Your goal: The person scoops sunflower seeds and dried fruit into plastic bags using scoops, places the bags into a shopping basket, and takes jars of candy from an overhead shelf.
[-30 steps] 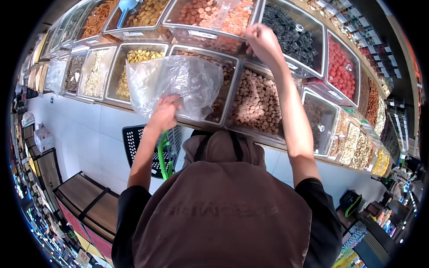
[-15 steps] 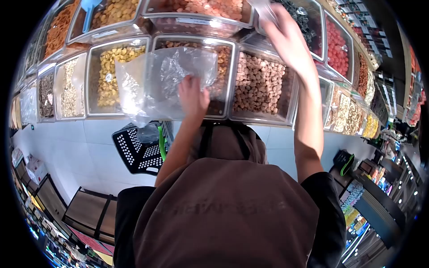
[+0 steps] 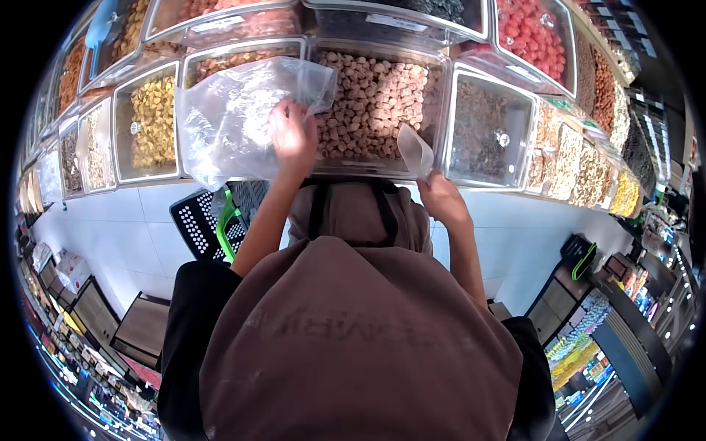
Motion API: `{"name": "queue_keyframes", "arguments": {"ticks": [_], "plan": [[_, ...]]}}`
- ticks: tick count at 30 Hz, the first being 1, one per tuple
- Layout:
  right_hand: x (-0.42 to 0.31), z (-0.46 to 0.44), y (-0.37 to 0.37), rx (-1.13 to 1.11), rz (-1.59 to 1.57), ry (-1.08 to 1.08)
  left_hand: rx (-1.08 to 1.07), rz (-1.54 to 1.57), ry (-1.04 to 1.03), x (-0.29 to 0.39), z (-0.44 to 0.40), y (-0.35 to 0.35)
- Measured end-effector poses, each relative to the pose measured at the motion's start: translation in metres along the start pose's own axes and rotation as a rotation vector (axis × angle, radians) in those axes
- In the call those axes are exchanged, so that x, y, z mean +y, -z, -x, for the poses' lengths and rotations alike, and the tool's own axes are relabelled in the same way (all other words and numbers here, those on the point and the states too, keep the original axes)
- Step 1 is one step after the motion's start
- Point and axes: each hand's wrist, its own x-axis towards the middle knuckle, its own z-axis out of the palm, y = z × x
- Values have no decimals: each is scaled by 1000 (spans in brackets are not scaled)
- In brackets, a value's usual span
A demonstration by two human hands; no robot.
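Note:
A clear plastic bag [image 3: 228,110] hangs from my left hand [image 3: 294,136], whose fingers are closed on it, over the left part of the bins. My right hand [image 3: 443,198] grips the handle of a translucent scoop [image 3: 416,151]. The scoop tilts over the front right corner of an open bin of pinkish-brown, nut-like pieces [image 3: 368,103] and looks empty. The bag's right edge overlaps this bin's left side. Behind the bag, a bin of brownish pieces [image 3: 239,60] is partly hidden.
Left of the bag is a bin of yellow pieces [image 3: 153,121]. A lidded bin [image 3: 485,132] stands at the right, with red pieces [image 3: 531,44] behind it. A blue scoop [image 3: 99,33] lies at the back left. Below is a black basket [image 3: 197,220] with a green handle.
My right hand has come down from the back bins with the scoop, to the front edge of the nut-like pieces' bin. The view has shifted right; my left hand still has the bag.

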Motion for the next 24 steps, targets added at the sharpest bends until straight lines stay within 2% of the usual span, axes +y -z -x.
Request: {"name": "queue_keyframes", "arguments": {"ticks": [2,3,4,6,8,10,16,17,20,21,24], "plan": [[5,-8,6,-62,-30,-2,-24,-47,-11,0,3,-7],[9,-18,-2,58,80,195,32,-29,-10,3,-1,-8],[14,-23,-4,46,79,193,92,-12,-10,3,-4,-8],[2,-32,2,-152,-166,-15,23,-7,26,-3,-6,-13],[-6,-42,2,-198,-150,-38,-98,-162,-6,-7,-3,-13],[-3,-74,-28,84,-61,264,-153,-161,48,-5,-4,-12],[-51,-162,-70,63,-162,247,-243,-190,103,-5,-7,-9],[-45,-167,-84,125,-197,311,-278,-192,129,-5,-9,-8],[-47,-171,-105,205,-210,238,-300,-176,157,-5,-9,-8],[-51,-173,-105,232,-281,303,-324,-164,168,-5,-10,-6],[-48,-178,-109,281,-239,360,-328,-142,158,-4,-13,-3]]}}
